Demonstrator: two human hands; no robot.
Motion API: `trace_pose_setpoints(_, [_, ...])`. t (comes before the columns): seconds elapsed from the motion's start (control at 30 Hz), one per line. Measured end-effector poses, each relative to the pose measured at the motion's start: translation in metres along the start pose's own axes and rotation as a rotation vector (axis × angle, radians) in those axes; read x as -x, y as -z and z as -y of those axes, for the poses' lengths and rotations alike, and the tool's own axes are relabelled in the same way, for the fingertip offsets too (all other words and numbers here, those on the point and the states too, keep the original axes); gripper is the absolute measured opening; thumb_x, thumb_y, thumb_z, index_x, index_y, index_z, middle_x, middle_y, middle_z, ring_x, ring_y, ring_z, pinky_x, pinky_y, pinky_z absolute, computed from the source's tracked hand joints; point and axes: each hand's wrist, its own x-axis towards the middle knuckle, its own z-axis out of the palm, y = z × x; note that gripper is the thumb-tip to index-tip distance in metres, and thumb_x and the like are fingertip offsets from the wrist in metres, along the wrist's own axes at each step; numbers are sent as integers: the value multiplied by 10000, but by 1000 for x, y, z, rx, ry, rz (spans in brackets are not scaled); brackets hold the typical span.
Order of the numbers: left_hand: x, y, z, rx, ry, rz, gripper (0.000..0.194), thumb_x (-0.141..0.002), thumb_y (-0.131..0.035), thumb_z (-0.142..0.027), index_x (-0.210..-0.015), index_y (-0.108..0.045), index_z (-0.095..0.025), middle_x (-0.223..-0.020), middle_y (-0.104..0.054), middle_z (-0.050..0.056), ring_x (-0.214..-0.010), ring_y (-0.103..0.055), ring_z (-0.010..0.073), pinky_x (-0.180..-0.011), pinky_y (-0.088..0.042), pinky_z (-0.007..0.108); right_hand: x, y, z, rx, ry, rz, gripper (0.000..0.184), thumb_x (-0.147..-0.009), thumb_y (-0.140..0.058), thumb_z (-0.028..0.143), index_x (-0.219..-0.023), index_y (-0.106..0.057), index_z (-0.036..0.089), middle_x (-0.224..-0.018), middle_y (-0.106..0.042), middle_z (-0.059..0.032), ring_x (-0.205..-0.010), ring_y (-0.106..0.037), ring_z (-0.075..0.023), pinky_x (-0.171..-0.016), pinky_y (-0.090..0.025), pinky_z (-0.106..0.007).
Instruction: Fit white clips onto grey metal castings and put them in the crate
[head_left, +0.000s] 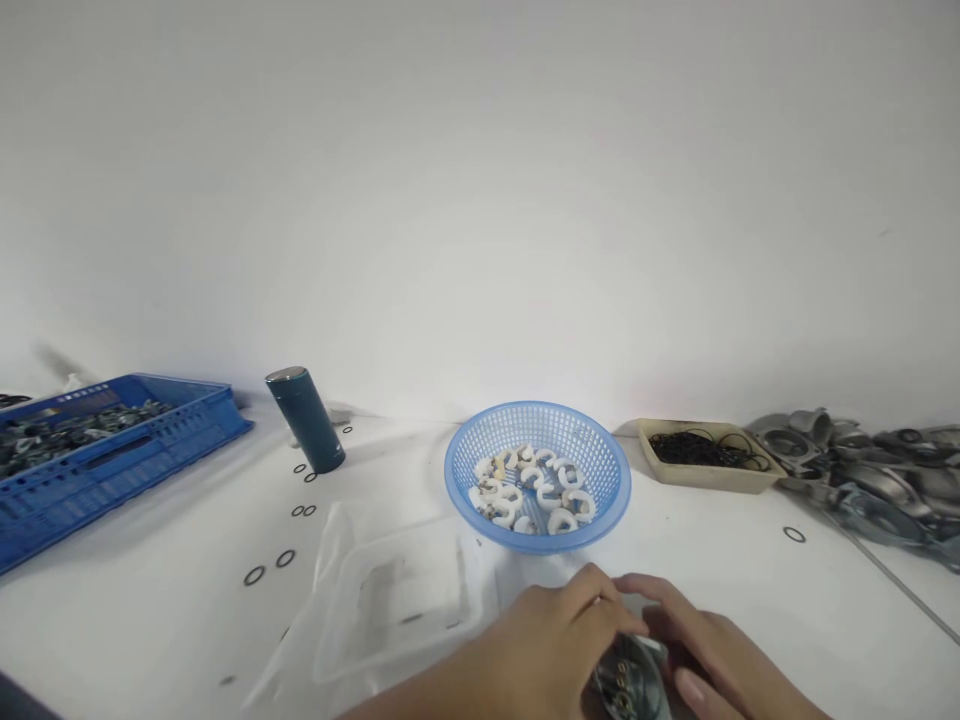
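Observation:
At the bottom edge of the head view, my left hand (551,640) and my right hand (701,645) are closed around a grey metal housing (634,685). Its dark inside faces up and shows small brass-coloured spots. The fingers of both hands meet near its top, and the lower part is cut off by the frame. Just beyond the hands stands a blue plastic basket (459,490) with several white C-shaped pieces (531,478) in it. Left of my left hand lies a translucent shallow plastic tray (337,620) with dark marks on its bottom.
A cream tray (712,480) of thin black rings stands right of the basket, beside a pile of grey metal parts (885,485). Toward the left are a teal flask (307,420) and a blue crate (150,455) of dark parts. Loose black rings (255,576) dot the white table.

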Motion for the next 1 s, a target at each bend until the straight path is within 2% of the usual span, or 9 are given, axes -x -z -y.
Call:
trace_pose_setpoints(0.17, [-2,-1,-2,-68,38,22,968,-804,-901,-684,-1629,-487,-390,-1471,-610,61,-1042,-782,273,-999,-693,447,-1,-6,-15,159,36,-219,378,-1233,-432,520,-1551,-466,318,-881,-656,-9,-701,-667,-209,-660,-564,-308])
trace_pose_setpoints(0.3, [-6,-2,-7,-96,26,-20,1043,-783,-857,-824,-1648,-481,-380,-1483,-626,72,-1037,-800,297,-999,-712,508,-8,-3,-11,218,82,-433,323,-1239,-427,436,-1517,-471,278,-910,-602,-5,-758,-601,-187,-741,-531,-326])
trace_pose_setpoints(0.4, [-10,-1,-10,-122,31,17,1086,-783,-834,-863,-1657,-469,-332,-1519,-611,107,-1102,-799,328,-1031,-702,544,-23,10,5,323,45,-474,294,-1212,-469,457,-1439,-513,275,-964,-634,-20,-839,-634,-207,-787,-546,-355])
trace_pose_setpoints(0.47, [-11,0,-10,-142,18,24,1081,-806,-829,-848,-1671,-448,-322,-1531,-606,118,-1123,-796,331,-1046,-692,540,-45,19,19,433,-20,-407,297,-1195,-464,451,-1422,-522,269,-1030,-676,-47,-901,-671,-232,-774,-569,-367])
trace_pose_setpoints(0.53, [-11,-1,-9,-169,4,9,1061,-828,-818,-836,-1675,-434,-326,-1521,-614,115,-1107,-795,323,-1029,-693,520,-76,25,33,514,-37,-254,313,-1172,-454,413,-1432,-534,257,-1092,-703,-62,-933,-689,-232,-777,-588,-371])
trace_pose_setpoints(0.67, [-14,-6,-1,-234,-20,-3,1016,-848,-781,-843,-1652,-434,-326,-1520,-619,99,-971,-785,283,-904,-704,470,-159,16,47,613,-24,-68,223,-1115,-575,320,-1269,-716,243,-1170,-733,-63,-1039,-713,-226,-912,-593,-393])
trace_pose_setpoints(0.77, [-18,-12,7,-289,-48,16,915,-927,-770,-722,-1665,-408,-320,-1549,-596,99,-978,-771,264,-839,-679,410,-220,-2,45,695,-90,98,174,-1111,-723,317,-1219,-769,188,-1235,-746,-80,-1076,-718,-242,-1030,-598,-462])
trace_pose_setpoints(0.83, [-19,-16,11,-324,-56,12,812,-985,-744,-635,-1659,-420,-320,-1542,-595,110,-1005,-765,262,-783,-652,370,-253,-14,39,733,-143,218,267,-1095,-795,362,-1291,-769,182,-1300,-742,-97,-1160,-719,-272,-1098,-592,-516])
trace_pose_setpoints(1.0, [-19,-19,10,-311,-18,-43,571,-1056,-686,-562,-1576,-530,-388,-1329,-702,110,-893,-767,246,-607,-561,320,-295,-38,17,688,-186,476,416,-1099,-819,434,-1407,-739,166,-1276,-767,-103,-1145,-758,-277,-1085,-625,-507])
